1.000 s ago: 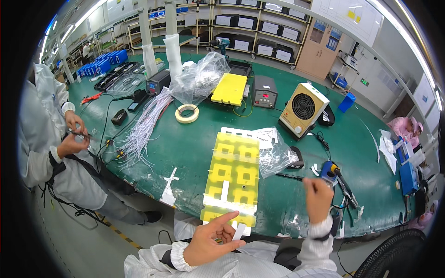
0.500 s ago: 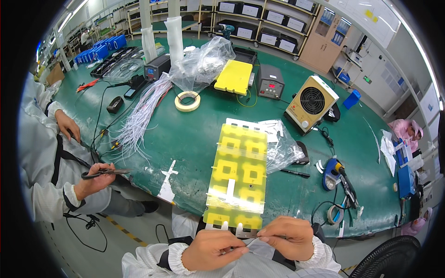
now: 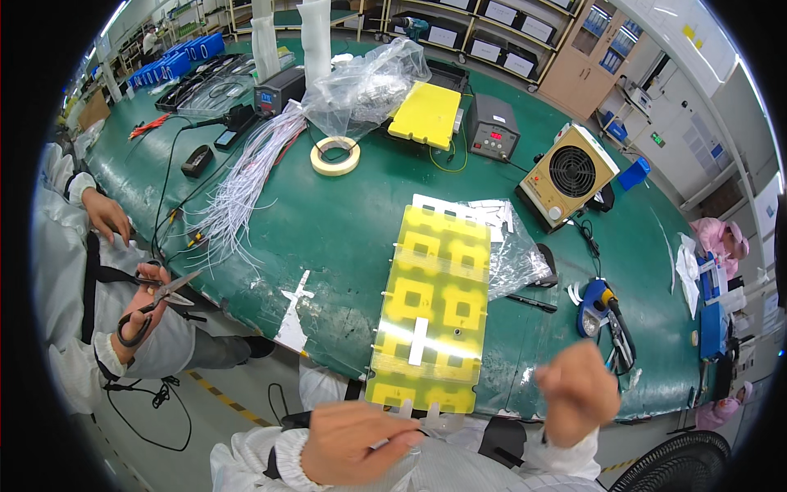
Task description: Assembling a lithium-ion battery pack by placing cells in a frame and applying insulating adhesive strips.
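At the near edge of the green table, my left hand [image 3: 361, 443] is pinched closed beside the lower left corner of a yellow panel [image 3: 396, 293]. Something small and pale shows between its fingers, but I cannot make out what it is. My right hand [image 3: 579, 394] hovers to the right of the panel, curled and smeared by motion, so its fingers are unclear. The panel has square cutouts under a shiny clear sheet. A white strip [image 3: 418, 341] lies on its lower half, and white tabs [image 3: 433, 412] stick out of its near edge.
A co-worker's hand at left holds scissors [image 3: 166, 297]. A bundle of white wires [image 3: 254, 180], a tape roll [image 3: 335, 156], a second yellow panel [image 3: 426, 114] and a fan unit [image 3: 570, 174] stand farther back. To the right are a soldering iron holder [image 3: 592, 310] and pliers [image 3: 621, 348].
My hands have parted: the right one has swung up and to the right, while the left has shifted slightly left. The view has turned a little. The co-worker's scissors have come up, blades spread.
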Demonstrator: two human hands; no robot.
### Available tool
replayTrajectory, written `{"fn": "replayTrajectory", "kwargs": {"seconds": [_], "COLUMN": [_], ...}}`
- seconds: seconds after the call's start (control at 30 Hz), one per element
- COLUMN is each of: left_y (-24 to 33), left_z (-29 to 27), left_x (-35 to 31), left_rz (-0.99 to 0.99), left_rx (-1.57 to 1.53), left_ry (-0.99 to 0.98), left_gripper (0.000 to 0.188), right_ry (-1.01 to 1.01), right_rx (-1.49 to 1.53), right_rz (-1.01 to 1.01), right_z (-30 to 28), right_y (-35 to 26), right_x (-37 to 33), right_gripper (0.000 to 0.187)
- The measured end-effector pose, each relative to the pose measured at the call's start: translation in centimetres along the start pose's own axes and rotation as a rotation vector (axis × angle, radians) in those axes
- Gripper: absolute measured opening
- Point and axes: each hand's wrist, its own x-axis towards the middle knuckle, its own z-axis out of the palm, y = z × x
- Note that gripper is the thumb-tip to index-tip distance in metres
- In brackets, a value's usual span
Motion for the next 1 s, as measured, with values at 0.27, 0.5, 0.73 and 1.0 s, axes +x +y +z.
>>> {"fn": "replayTrajectory", "kwargs": {"seconds": [0.27,0.5,0.73,1.0], "left_y": [-2.2,-2.3,-2.0,-2.2], "left_z": [-0.3,0.4,0.1,0.4], "left_x": [2.6,2.2,2.9,3.1], "left_rz": [0.178,0.136,0.112,0.121], "left_rx": [0.548,0.612,0.586,0.598], "left_ry": [-0.178,-0.245,-0.261,-0.268], "left_gripper": [0.051,0.067,0.059,0.061], "right_ry": [-0.486,-0.538,-0.551,-0.571], "right_rx": [0.146,0.122,0.104,0.055], "right_rz": [0.701,0.673,0.662,0.651], "right_z": [3.5,5.4,5.7,6.0], "right_y": [6.2,6.6,6.6,6.5], "right_x": [4.3,4.0,4.4,4.4], "right_gripper": [0.019,0.019,0.017,0.017]}}
